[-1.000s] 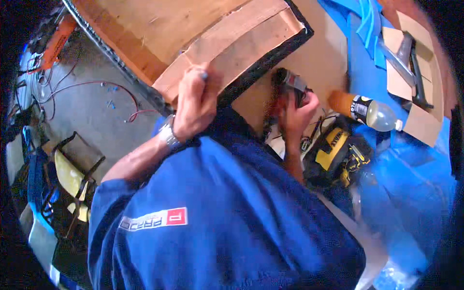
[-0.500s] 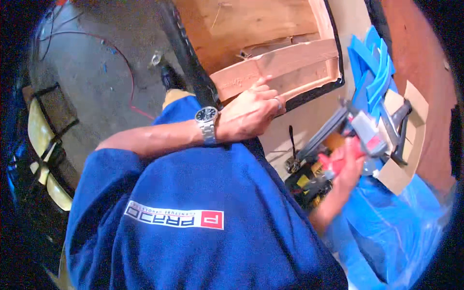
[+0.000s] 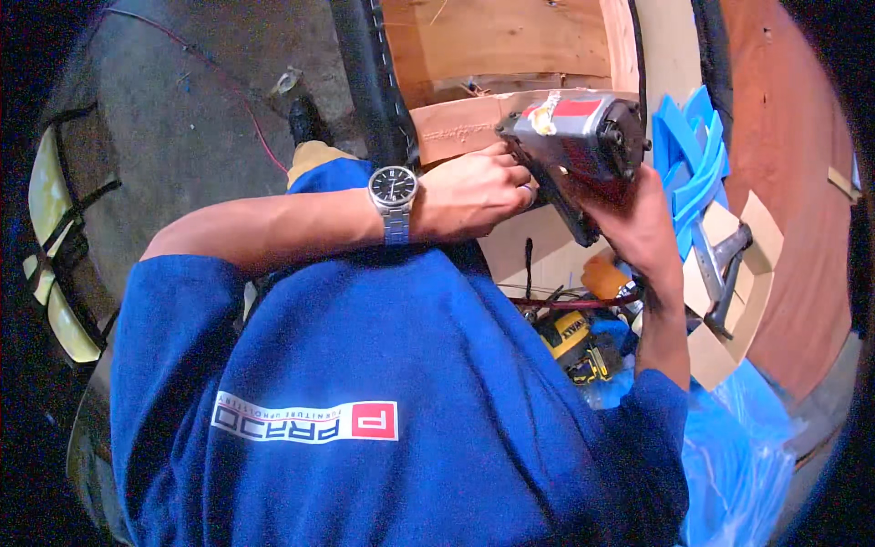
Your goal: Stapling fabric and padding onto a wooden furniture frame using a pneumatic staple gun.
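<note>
- The right hand (image 3: 638,228) is clamped on the handle of a bulky grey-and-black tool (image 3: 583,137) with a red patch on its body.
- The tool is held over the near board (image 3: 456,129) of a wooden frame (image 3: 501,46), hiding part of that board; whether its nose touches the wood cannot be told.
- The left hand (image 3: 478,193) lies at the board's near edge, just beside the tool, its fingers together and bent; whether they grip the edge cannot be told.
- A watch (image 3: 394,185) with a dark dial and metal band sits on the left wrist, and a ring (image 3: 530,189) on one finger.
- Black cloth (image 3: 374,82) covers the frame's left side.
- Below the right hand are a red hose (image 3: 574,302), an orange bottle (image 3: 603,276), partly hidden, and a yellow-and-black bag (image 3: 567,335).
- To the right of the tool, blue strips (image 3: 688,169) lie in a loose pile.
- Nearer the person, an open carton (image 3: 764,251) holds dark metal parts (image 3: 726,283).
- Blue plastic (image 3: 738,447) spreads below the carton.
- On the left, a thin red cable (image 3: 241,96) crosses the grey floor (image 3: 182,137), near a dark shoe (image 3: 306,120).
</note>
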The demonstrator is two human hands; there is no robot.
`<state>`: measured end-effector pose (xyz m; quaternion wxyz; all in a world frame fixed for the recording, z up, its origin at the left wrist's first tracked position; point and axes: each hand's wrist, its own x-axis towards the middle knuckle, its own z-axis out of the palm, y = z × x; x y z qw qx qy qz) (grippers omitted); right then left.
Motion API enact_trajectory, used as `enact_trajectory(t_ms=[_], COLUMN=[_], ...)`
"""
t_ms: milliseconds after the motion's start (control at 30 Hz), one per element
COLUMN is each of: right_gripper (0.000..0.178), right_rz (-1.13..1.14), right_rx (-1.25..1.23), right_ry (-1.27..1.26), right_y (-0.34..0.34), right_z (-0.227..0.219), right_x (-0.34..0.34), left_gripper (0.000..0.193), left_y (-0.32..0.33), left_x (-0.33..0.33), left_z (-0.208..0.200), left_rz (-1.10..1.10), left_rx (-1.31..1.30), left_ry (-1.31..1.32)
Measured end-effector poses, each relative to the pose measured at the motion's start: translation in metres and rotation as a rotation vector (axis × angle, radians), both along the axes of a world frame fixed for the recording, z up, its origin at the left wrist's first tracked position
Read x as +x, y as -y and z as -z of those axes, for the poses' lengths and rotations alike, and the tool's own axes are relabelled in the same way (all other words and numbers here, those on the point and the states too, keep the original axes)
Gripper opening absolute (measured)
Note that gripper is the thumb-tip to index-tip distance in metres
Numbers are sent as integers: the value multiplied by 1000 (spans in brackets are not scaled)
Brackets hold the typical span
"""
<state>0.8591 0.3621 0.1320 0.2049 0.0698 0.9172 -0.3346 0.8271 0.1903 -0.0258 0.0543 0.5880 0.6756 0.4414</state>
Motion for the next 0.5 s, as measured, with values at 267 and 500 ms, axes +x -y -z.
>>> enact_trajectory(t_ms=[267,500], right_gripper=[27,25], right_rz=[101,439], right_rx=[-38,-131], right_ry=[-63,-74], right_y=[6,7], right_z=[1,-7], right_x=[10,21], left_gripper=[10,18], left_y=[-2,27], left_x=[2,-41], left_z=[7,-30], left_rz=[-91,-38], left_rx=[112,82], left_ry=[-109,196])
